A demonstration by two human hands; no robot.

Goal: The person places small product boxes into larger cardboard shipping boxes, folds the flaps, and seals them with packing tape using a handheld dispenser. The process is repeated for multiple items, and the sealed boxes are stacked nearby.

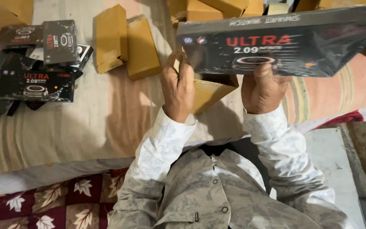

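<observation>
The right hand (262, 87) is closed around the lower edge of a long black box (284, 42), with the thumb on the printed front face and the other fingers hidden behind it. The box is held up in the air, its long side almost level and only a little tilted, and most of it reaches far to the right of this hand.

The left hand (178, 87) is at the left end of the same box. Its fingers are bent and touch the end of the box, and they also hold a small tan cardboard box (210, 91), which lies just below the black one, between the two hands. So both hands are closed on something; neither is open.

Both arms wear a pale patterned shirt (217, 191).

Just beyond the left hand, on the striped cloth (85, 127), lie two tan boxes (123, 42) side by side. Well apart to the left of this hand there is a loose pile of black boxes (34, 63) of the same kind, some lying over others. Beyond both hands, at the top edge, more tan cartons (217, 8) are heaped together. Near the person's left elbow there is a dark red cloth with a leaf pattern (56, 203).
</observation>
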